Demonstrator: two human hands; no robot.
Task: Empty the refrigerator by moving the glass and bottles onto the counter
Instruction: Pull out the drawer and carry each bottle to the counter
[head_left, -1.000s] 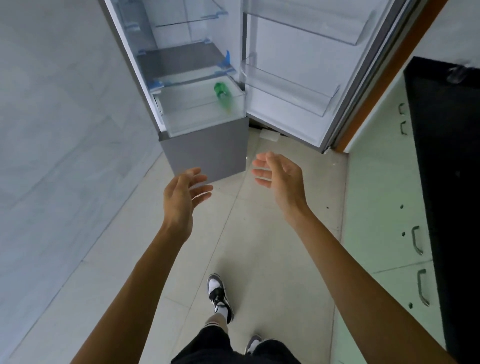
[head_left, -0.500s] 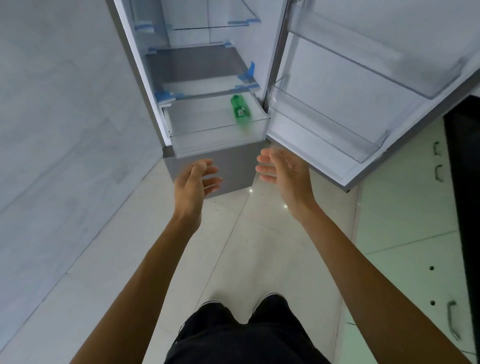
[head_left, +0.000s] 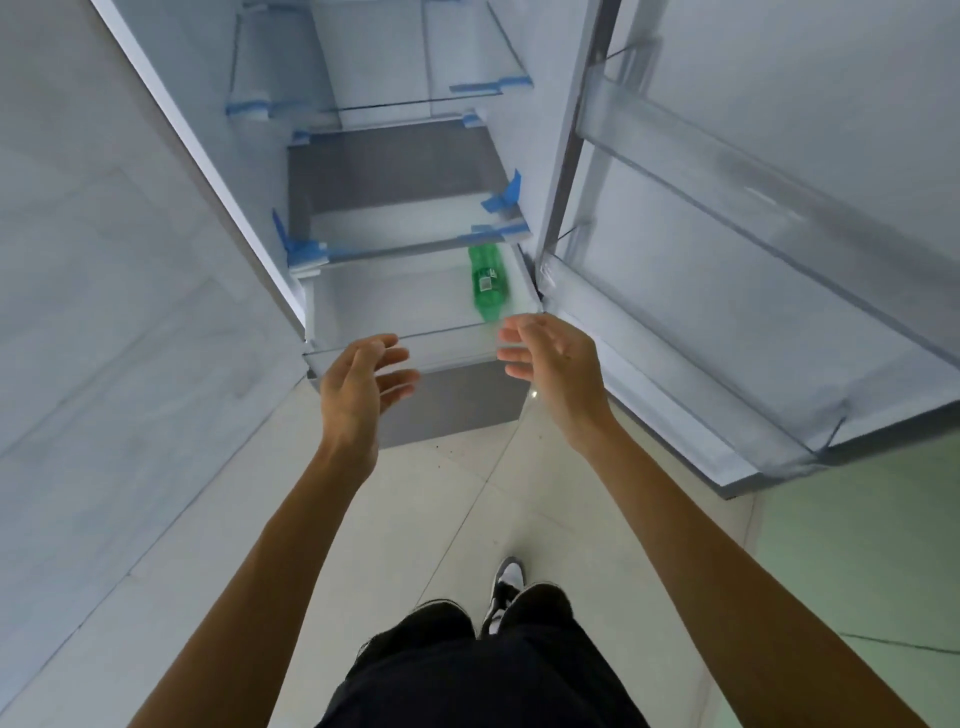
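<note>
The refrigerator (head_left: 260, 171) stands open, its door (head_left: 805, 130) swung out to the right with clear door bins (head_left: 675, 364) along its inner face. A green bottle (head_left: 487, 283) lies on its side in the clear drawer (head_left: 363, 353) at the bottom of the upper compartment. It rests close to the drawer's right wall, with its far end tucked under the front edge of the glass shelf (head_left: 405, 208) above. Strips of blue tape (head_left: 501, 197) mark the shelf corners. Both arms reach forward toward the drawer. The left hand (head_left: 358, 384) hovers in front of the drawer's front rim, fingers spread and lightly bent, holding nothing. The right hand (head_left: 558, 364) hangs at the drawer's front right corner, palm turned inward, fingers relaxed and empty. It is near the bottle but apart from it. The palms face each other across the drawer front. Below, black trousers (head_left: 467, 670) and a black-and-white shoe (head_left: 506, 584) show against the pale tiled floor (head_left: 467, 509), and a grey wall (head_left: 104, 312) runs along the left.
</note>
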